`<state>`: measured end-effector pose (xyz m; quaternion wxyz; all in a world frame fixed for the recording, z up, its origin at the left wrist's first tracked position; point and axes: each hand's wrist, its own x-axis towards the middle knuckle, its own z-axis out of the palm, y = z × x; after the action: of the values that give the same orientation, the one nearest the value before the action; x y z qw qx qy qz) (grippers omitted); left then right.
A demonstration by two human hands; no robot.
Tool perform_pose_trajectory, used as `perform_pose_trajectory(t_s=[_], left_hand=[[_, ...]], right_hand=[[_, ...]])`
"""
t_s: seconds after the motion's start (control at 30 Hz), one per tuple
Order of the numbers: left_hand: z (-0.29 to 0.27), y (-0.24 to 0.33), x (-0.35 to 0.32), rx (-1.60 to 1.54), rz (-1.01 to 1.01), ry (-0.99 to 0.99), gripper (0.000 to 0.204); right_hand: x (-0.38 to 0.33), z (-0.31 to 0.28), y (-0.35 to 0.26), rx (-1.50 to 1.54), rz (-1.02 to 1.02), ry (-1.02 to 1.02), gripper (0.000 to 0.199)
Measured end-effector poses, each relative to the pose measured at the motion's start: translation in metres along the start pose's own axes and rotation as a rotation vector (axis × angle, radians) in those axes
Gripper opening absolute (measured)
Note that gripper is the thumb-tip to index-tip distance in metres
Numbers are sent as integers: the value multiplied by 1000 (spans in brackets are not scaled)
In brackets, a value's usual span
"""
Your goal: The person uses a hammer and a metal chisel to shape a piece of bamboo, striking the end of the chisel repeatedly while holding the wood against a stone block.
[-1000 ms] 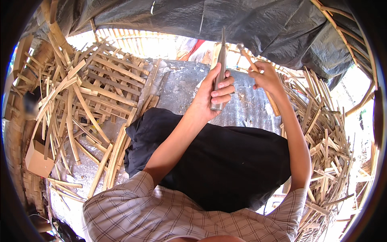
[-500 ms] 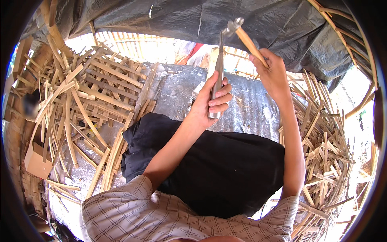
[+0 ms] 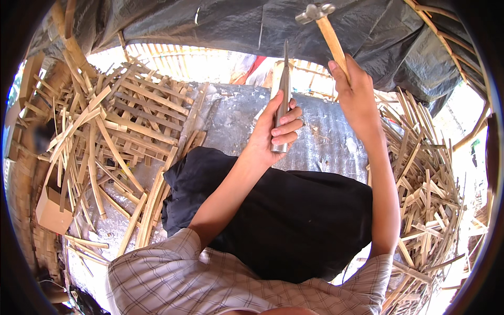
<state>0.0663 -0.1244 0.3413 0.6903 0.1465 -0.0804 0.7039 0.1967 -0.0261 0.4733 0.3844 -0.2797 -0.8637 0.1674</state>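
Observation:
My left hand (image 3: 266, 128) is wrapped round the tubular grip of a slim steel blade tool (image 3: 285, 81), which stands nearly upright with its narrow tip up. Its exact kind I cannot make out. In my right hand (image 3: 358, 102) is a hammer (image 3: 332, 41), gripped low on its wooden handle. The steel hammer head is raised above and to the right of the blade's tip, apart from it. Black cloth (image 3: 273, 215) covers my lap below both hands.
Bamboo strips (image 3: 142, 110) lie stacked and crossed on the left, beside a cardboard box (image 3: 54, 212). Another heap of bamboo pieces (image 3: 420, 194) fills the right. A grey metal sheet (image 3: 231, 113) lies beyond my lap, and black plastic sheeting (image 3: 367, 31) hangs behind.
The hammer has moved up and to the right, away from the blade's tip, as my right hand rose slightly. My left hand and the blade tool stay almost where they were.

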Motion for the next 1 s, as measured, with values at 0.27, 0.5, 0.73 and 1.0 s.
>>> perform_pose_trajectory(t_s=[0.27,0.5,0.73,1.0], left_hand=[[1,-4,1,-5,-34,8,38],[-1,-8,6,-23,-27,46,38],[2,-6,0,-11,-9,18,37],[3,-10,-2,-17,-40,12,37]], right_hand=[[-4,-4,-4,-143,-37,-156,26],[-8,3,23,-225,-52,-180,27],[-8,-6,-1,-51,43,22,27],[-10,-14,8,-92,-1,-25,20]])
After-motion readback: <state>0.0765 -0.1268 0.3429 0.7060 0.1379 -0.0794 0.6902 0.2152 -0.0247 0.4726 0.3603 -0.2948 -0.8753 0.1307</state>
